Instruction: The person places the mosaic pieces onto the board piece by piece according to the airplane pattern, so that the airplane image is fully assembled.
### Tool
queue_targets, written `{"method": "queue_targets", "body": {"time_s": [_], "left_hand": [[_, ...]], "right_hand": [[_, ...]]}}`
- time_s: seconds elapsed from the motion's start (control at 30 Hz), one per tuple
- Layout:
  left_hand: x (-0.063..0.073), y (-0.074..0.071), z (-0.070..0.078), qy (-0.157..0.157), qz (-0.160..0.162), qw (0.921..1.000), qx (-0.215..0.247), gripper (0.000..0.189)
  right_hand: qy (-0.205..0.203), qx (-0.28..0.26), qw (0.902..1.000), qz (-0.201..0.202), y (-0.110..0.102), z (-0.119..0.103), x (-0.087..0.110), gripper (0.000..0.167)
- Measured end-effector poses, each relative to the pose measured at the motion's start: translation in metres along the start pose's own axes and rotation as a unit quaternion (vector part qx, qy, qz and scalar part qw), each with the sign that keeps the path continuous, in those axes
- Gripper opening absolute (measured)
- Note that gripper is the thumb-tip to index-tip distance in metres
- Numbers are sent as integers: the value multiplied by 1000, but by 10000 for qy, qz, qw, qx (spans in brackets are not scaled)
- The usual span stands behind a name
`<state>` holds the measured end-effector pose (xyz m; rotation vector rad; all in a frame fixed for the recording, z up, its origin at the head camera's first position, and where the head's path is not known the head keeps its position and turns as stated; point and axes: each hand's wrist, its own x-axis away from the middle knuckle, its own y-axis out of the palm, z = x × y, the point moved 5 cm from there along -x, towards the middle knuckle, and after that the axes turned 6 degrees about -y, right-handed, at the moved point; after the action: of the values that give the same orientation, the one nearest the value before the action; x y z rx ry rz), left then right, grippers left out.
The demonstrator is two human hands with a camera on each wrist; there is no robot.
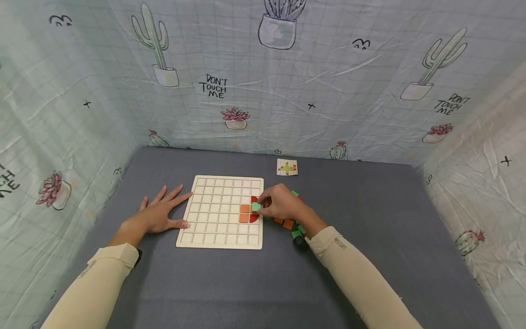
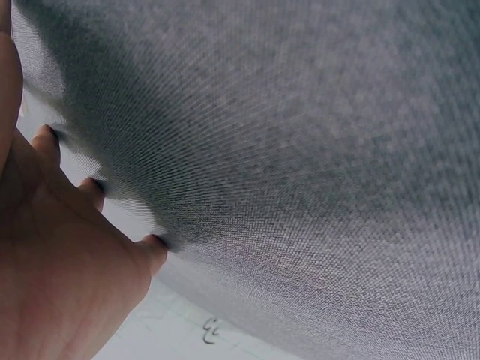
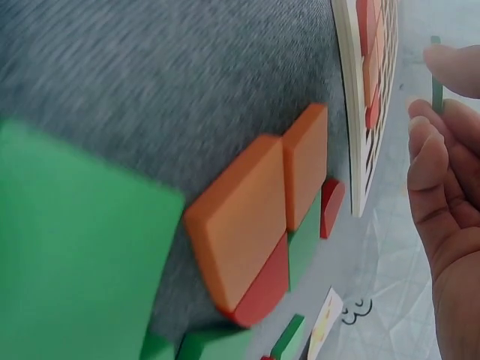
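A pale wooden grid board (image 1: 218, 228) lies on the grey table. My left hand (image 1: 158, 214) rests with fingers spread at its left edge, thumb and a fingertip touching the rim; the left wrist view shows fingertips on the grey cloth (image 2: 300, 165). Between thumb and fingers my right hand (image 1: 279, 202) pinches a green square tile (image 1: 256, 207) over the board's right side. In the right wrist view the tile (image 3: 437, 82) appears edge-on. Two orange square tiles (image 1: 244, 213) sit in the grid, beside red rounded tiles (image 1: 254, 218) partly hidden by the green one.
Loose orange (image 1: 288, 224), green (image 1: 297, 234) and red tiles lie right of the board, partly under my right wrist. A small pattern card (image 1: 286, 167) lies behind the board. Printed cloth (image 1: 263, 91) hangs around the table's back and sides.
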<state>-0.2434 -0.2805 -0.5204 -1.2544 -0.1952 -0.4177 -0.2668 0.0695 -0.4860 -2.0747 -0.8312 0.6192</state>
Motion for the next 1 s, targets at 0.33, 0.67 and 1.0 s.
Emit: {"method": "queue_targets", "body": {"time_s": [0.33, 0.67, 1.0], "left_hand": [[0, -2, -1, 22, 10, 10000, -43, 103], [2, -3, 3, 9, -38, 10000, -49, 102], [-1, 0, 0, -40, -24, 9999, -118, 104]], "right_hand": [[-39, 13, 10000, 74, 7, -6, -8, 18], [69, 233, 9997, 37, 14, -10, -19, 16], [100, 324, 9993, 143, 19, -17, -28, 14]]}}
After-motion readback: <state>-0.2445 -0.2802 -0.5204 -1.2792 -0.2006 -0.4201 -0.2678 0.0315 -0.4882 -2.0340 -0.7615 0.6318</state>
